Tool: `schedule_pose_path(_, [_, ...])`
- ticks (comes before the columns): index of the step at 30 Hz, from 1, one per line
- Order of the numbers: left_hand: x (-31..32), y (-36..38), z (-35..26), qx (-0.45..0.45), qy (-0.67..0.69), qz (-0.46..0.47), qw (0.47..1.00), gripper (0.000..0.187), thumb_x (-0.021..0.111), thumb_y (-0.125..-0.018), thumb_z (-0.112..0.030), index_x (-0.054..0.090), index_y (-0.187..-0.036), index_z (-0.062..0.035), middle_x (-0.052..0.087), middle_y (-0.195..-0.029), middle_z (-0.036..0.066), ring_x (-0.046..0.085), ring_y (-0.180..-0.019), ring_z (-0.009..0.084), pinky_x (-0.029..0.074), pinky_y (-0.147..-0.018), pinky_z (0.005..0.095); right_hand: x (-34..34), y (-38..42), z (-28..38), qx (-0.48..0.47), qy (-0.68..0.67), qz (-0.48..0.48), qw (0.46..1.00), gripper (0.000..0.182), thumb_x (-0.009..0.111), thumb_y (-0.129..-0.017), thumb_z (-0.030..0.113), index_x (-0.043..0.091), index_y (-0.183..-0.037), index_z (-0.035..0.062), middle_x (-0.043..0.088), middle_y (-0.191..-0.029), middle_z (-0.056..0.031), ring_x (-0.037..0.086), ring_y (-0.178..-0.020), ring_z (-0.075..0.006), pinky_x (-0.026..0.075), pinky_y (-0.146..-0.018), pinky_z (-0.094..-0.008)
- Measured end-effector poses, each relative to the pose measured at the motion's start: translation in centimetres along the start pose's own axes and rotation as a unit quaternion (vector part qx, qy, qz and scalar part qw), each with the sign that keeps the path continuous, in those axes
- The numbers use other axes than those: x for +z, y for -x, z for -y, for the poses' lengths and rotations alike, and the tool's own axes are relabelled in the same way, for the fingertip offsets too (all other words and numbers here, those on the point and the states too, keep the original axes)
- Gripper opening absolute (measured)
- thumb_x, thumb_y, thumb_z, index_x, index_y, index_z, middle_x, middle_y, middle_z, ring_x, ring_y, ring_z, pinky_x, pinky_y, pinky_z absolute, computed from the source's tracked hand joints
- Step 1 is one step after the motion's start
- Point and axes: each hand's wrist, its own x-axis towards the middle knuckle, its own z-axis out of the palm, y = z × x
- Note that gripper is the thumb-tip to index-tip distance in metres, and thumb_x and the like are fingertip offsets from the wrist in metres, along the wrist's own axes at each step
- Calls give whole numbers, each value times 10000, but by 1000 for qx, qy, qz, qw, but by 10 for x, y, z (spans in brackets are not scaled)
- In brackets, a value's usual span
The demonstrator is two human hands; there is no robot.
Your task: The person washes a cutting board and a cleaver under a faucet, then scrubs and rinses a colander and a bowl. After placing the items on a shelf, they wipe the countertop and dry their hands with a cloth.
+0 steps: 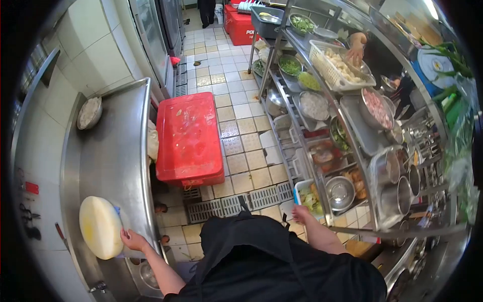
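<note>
At the edge of a thick round cutting board [100, 227], my left hand [133, 240] has its fingers curled in; whether they grip the rim or anything small is hard to make out. The board, pale with a yellow stain, lies on the steel counter [113, 146]. On the other side, my right hand [301, 214] is closed around a thin blue item [296, 197], beside a white container of cut greens [310, 195] low by the rack.
A red cooler box [190, 138] stands on the tiled floor ahead. At the right is a steel rack [339, 113] with bowls and a white basket [322, 55], where another person's hand reaches in. A bowl [89, 112] sits at the counter's far end. Someone stands far back.
</note>
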Motion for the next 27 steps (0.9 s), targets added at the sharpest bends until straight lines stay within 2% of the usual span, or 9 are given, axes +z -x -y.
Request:
schedule_pose_path(1, [7, 11, -21, 11, -24, 33, 999, 294, 531, -832, -14, 593, -1118, 21, 598, -1141, 155, 592, -1032, 262, 472, -905, 350, -3, -24, 13, 0, -17, 60, 998, 185, 533, -910, 297, 526, -871, 116, 555, -695, -20, 538, -551, -152, 475, -494, -299])
schedule_pose_path(6, [77, 40, -20, 36, -1, 110, 993, 234, 537, -860, -54, 615, -1070, 14, 648, -1022, 131, 618, -951, 230, 492, -825, 313, 23, -40, 140, -117, -11, 5, 993, 82, 585, -845, 177, 555, -840, 102, 568, -683, -17, 530, -513, -116, 484, -472, -288])
schedule_pose_path(12, [194, 51, -65, 63, -70, 142, 985, 210, 605, -813, -30, 641, -1019, -11, 671, -951, 108, 635, -825, 221, 504, -760, 324, -3, -85, 237, -164, -71, 8, 984, 131, 599, -865, 185, 537, -939, 96, 584, -749, -21, 561, -562, -118, 521, -505, -303])
schedule_pose_path(15, [274, 53, -91, 17, -42, 185, 982, 205, 625, -794, -37, 641, -997, -9, 672, -915, 112, 628, -809, 215, 497, -759, 323, -39, -144, 213, -132, -145, -12, 981, 54, 568, -860, 131, 566, -868, 77, 577, -692, -48, 567, -556, -149, 496, -481, -300])
schedule_pose_path(18, [378, 54, -115, -50, -2, 258, 965, 212, 660, -755, -12, 638, -965, 7, 660, -909, 97, 612, -820, 194, 492, -766, 317, -54, -131, 174, -29, -87, -149, 985, 125, 505, -854, 127, 569, -759, 76, 557, -638, -76, 563, -505, -194, 468, -432, -338])
schedule_pose_path(20, [465, 62, -127, -45, 95, 328, 939, 238, 680, -729, 4, 640, -964, 5, 654, -916, 93, 606, -845, 189, 489, -778, 309, -66, -146, 116, 6, -211, -37, 977, 178, 441, -853, 132, 597, -790, 74, 579, -673, -72, 567, -517, -205, 480, -447, -355])
schedule_pose_path(24, [612, 131, -251, -104, 216, 472, 848, 229, 702, -751, -19, 648, -973, -7, 647, -920, 62, 592, -846, 145, 486, -762, 267, -76, -151, 232, -8, -131, -51, 990, 169, 449, -851, 132, 597, -792, 75, 583, -677, -73, 569, -517, -203, 477, -446, -349])
schedule_pose_path(25, [640, 151, -294, -29, 209, 519, 829, 213, 703, -755, -39, 648, -959, -13, 637, -898, 45, 583, -815, 132, 483, -730, 257, -67, -162, 253, -11, -112, -48, 992, 167, 452, -851, 132, 597, -792, 75, 584, -678, -73, 569, -517, -203, 477, -446, -346])
schedule_pose_path(27, [679, 191, -389, 10, 181, 591, 786, 240, 707, -761, -70, 640, -983, -9, 648, -904, 58, 607, -823, 138, 496, -707, 251, -40, -187, 299, -23, -86, -43, 995, 161, 458, -850, 132, 597, -793, 75, 586, -680, -74, 570, -517, -201, 475, -445, -342])
